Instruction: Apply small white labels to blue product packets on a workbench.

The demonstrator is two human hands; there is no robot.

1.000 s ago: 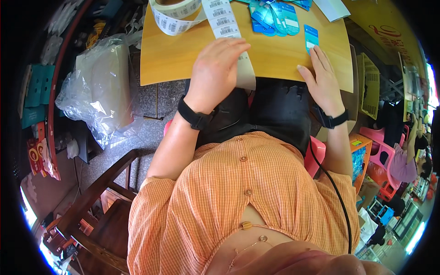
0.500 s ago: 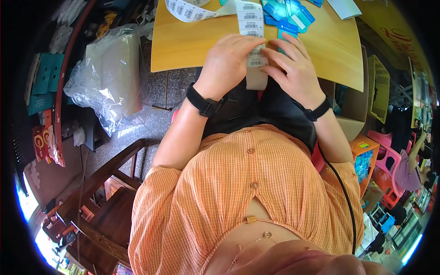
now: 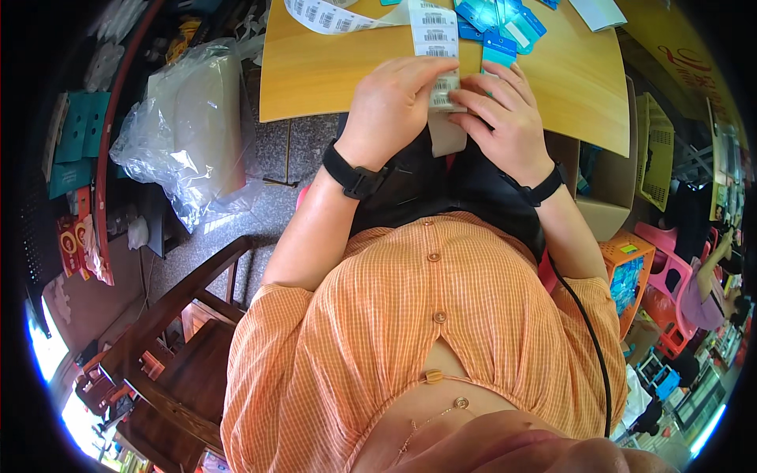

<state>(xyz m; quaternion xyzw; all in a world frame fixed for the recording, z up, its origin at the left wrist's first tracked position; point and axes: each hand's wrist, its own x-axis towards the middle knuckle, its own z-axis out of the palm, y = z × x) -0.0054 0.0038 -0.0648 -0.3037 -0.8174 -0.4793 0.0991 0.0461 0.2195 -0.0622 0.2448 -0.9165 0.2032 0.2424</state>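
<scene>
My left hand (image 3: 383, 106) is closed on a strip of white barcode labels (image 3: 432, 31), with fingers bent over it near the table's front edge. The strip's pale lower end hangs past that edge. My right hand (image 3: 503, 122) is at the strip's right side, thumb and forefinger gripping it, other fingers bent over a blue card (image 3: 497, 49), which they partly hide. A loose pile of blue cards (image 3: 527, 24) lies just behind, and more label strip (image 3: 323, 17) curves away to the left on the yellow table (image 3: 307, 87).
A plastic-wrapped bundle (image 3: 185, 134) and wooden chair (image 3: 165, 347) are at the left. At the right are a cardboard box (image 3: 599, 205), orange crate (image 3: 627, 268), yellow crate (image 3: 654, 150) and pink chairs (image 3: 666, 276), where another person (image 3: 702, 288) sits at the edge of view.
My right hand has moved left from the lone blue card's earlier place to the strip, bringing that card along beside it. My left hand's fingers have curled onto the strip.
</scene>
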